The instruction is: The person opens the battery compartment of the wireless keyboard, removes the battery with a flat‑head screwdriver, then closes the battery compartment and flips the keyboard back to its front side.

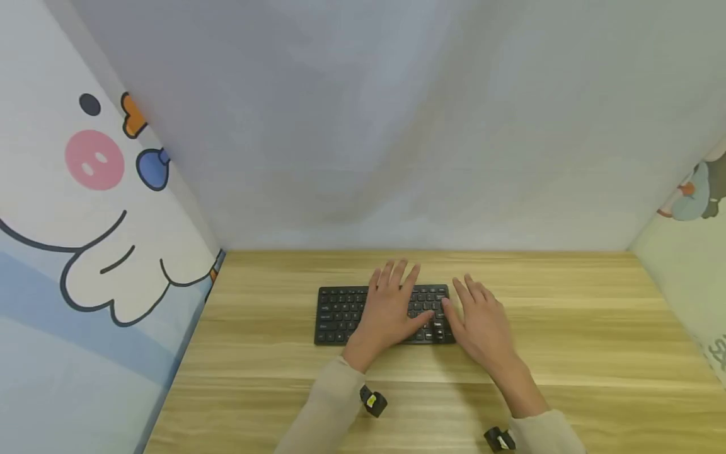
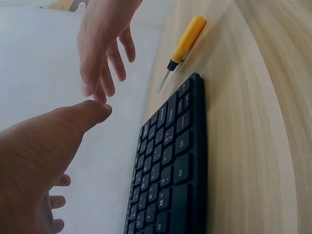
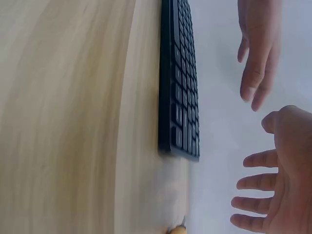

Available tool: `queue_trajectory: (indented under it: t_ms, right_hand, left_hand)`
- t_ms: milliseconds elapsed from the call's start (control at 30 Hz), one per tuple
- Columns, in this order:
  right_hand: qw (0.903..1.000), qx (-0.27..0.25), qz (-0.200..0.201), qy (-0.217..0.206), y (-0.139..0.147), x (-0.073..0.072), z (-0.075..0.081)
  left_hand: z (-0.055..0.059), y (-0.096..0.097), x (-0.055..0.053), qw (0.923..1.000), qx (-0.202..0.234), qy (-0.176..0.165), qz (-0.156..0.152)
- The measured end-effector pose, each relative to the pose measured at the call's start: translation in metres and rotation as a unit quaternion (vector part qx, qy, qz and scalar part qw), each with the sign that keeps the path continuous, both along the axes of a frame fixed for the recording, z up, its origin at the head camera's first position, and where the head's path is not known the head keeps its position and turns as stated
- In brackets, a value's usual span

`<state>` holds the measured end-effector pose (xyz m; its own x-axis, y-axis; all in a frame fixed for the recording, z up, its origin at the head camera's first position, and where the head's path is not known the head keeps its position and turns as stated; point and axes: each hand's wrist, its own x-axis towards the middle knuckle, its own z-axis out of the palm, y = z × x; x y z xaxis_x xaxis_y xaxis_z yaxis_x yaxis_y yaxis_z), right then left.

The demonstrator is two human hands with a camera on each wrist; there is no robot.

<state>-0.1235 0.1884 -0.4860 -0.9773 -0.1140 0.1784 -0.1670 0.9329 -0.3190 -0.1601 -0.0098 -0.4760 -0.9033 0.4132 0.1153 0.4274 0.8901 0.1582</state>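
A black keyboard lies on the wooden table. My left hand hovers over its middle, fingers spread and straight, and covers part of the keys. Just past the keyboard's right end is my right hand, its fingers extended and its thumb overlapping the corner in the head view. In the left wrist view both hands are up above the keys with nothing in them. A screwdriver with a yellow handle and black collar lies on the table beyond the keyboard's end; in the head view the right hand hides it.
A plain pale wall rises behind the table. Cartoon-printed panels stand at the left and right. Small black devices sit at each wrist, by the light sleeves.
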Motion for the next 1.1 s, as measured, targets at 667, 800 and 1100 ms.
queue_trajectory:
  t_ms: [667,800,1100]
  right_hand:
    - [0.9975,-0.043,-0.052,-0.020,0.046,0.019,-0.011]
    - [0.9966,-0.043,-0.064,-0.028,0.053,0.022,-0.013]
    - [0.9924,-0.055,-0.091,-0.061,0.064,0.026,-0.012]
  left_hand:
    - [-0.027,0.028,-0.011,0.9972,-0.001,-0.068,-0.032]
    - [-0.033,0.031,-0.013,0.9964,-0.004,-0.079,-0.031]
    - [-0.041,0.039,-0.015,0.9934,-0.012,-0.104,-0.048]
